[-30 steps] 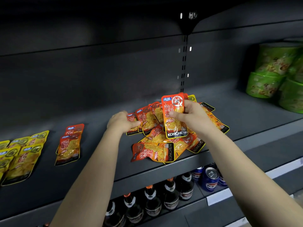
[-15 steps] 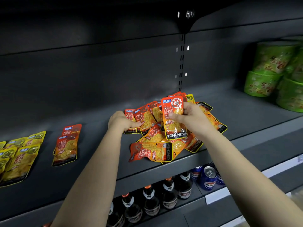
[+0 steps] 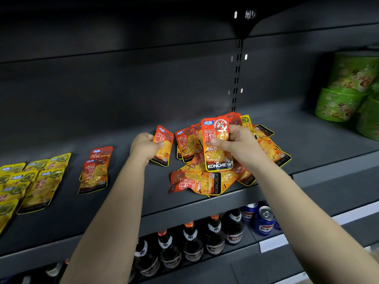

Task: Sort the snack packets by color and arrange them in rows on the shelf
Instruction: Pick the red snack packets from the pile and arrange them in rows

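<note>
head view, one dark shelf (image 3: 61, 218); item: right hand (image 3: 240, 145), grip clenched on one upright orange packet (image 3: 217, 144), thumb across its face, lifted clear above the pile, label forward, likely so its colour can be read; item: left hand (image 3: 144, 147), grip closed on a second orange packet (image 3: 164, 149) at that packet's left edge, just left of the pile and apart from it, seemingly bound for the orange row; item: unsorted pile (image 3: 207, 177), mostly orange with a few yellow-edged packets at the back, under and behind the right hand; item: orange row (image 3: 94, 171), two overlapped packets, left of the left hand with bare shelf between; item: yellow rows (image 3: 30, 185), far left, laid flat and overlapping; sorting judged partly done; adjacent stock: green tubs (image 3: 344, 99) far right, bottles (image 3: 192, 240) and cans (image 3: 264, 220) on the lower shelf.
</note>
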`<state>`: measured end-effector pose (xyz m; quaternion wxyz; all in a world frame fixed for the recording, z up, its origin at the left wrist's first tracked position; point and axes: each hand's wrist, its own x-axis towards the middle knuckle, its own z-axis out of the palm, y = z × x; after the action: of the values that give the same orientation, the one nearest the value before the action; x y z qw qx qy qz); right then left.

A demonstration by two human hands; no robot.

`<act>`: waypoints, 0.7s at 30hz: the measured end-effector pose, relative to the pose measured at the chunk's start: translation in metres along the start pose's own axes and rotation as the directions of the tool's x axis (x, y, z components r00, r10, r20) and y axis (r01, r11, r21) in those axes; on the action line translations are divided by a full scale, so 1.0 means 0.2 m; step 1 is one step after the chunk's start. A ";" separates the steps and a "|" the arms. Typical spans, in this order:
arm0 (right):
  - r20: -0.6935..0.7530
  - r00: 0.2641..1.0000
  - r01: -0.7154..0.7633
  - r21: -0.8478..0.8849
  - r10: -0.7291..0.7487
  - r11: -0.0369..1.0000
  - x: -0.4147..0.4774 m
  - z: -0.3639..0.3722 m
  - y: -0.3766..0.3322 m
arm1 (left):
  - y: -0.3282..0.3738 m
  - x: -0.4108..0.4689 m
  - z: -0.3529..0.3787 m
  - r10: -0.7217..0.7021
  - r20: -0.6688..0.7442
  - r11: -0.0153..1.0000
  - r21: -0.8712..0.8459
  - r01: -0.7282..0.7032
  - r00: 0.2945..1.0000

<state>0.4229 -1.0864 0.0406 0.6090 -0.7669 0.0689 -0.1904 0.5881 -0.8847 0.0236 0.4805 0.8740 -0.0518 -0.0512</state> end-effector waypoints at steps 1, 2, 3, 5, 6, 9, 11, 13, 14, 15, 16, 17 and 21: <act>0.015 1.000 -0.002 0.006 0.002 1.000 0.00 0.02 -0.01 | -0.01 -0.01 -0.03 0.015 0.003 1.000 0.021 -0.015 1.000; 0.027 1.000 -0.009 0.012 0.008 1.000 0.00 0.04 -0.02 | -0.03 -0.02 -0.06 0.031 0.002 0.998 0.049 -0.031 1.000; 0.040 0.999 -0.013 0.014 0.012 1.000 0.00 0.06 -0.03 | -0.04 -0.03 -0.09 0.048 -0.001 0.996 0.077 -0.048 0.999; 0.060 0.998 -0.022 0.002 0.022 1.000 0.01 0.10 -0.04 | -0.06 -0.10 -0.16 0.095 -0.011 0.988 0.126 -0.093 0.995; 0.074 0.997 -0.033 -0.019 0.034 0.999 0.01 0.13 -0.04 | -0.05 -0.15 -0.21 0.124 -0.021 0.980 0.158 -0.119 0.992; 0.135 0.989 -0.044 -0.153 0.065 0.987 0.03 0.20 -0.08 | -0.05 -0.28 -0.33 0.183 -0.064 0.951 0.264 -0.160 0.981; 0.161 0.985 -0.029 -0.197 0.062 0.980 0.03 0.26 -0.12 | -0.05 -0.36 -0.42 0.215 -0.082 0.932 0.314 -0.180 0.973; 0.174 0.984 -0.008 -0.208 0.045 0.978 0.03 0.33 -0.17 | -0.07 -0.42 -0.51 0.249 -0.101 0.915 0.352 -0.199 0.963; 0.182 0.982 -0.001 -0.212 0.041 0.977 0.03 0.37 -0.19 | -0.08 -0.45 -0.55 0.261 -0.112 0.903 0.379 -0.202 0.959; 0.193 0.980 0.005 -0.223 0.040 0.975 0.03 0.41 -0.21 | -0.10 -0.47 -0.59 0.276 -0.122 0.888 0.412 -0.205 0.953; 0.208 0.977 0.012 -0.244 0.040 0.970 0.02 0.45 -0.23 | -0.12 -0.49 -0.64 0.290 -0.131 0.873 0.441 -0.207 0.948; 0.224 0.974 0.020 -0.275 0.044 0.961 0.02 0.49 -0.24 | -0.14 -0.50 -0.68 0.296 -0.136 0.863 0.463 -0.204 0.945; 0.275 0.960 0.063 -0.402 0.054 0.914 0.01 0.65 -0.30 | -0.26 -0.53 -0.85 0.312 -0.149 0.826 0.531 -0.191 0.938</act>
<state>0.4656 -0.9532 0.0735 0.4395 -0.8959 0.0184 -0.0629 0.5090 -0.7008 0.0737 0.2382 0.9546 -0.1230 0.1296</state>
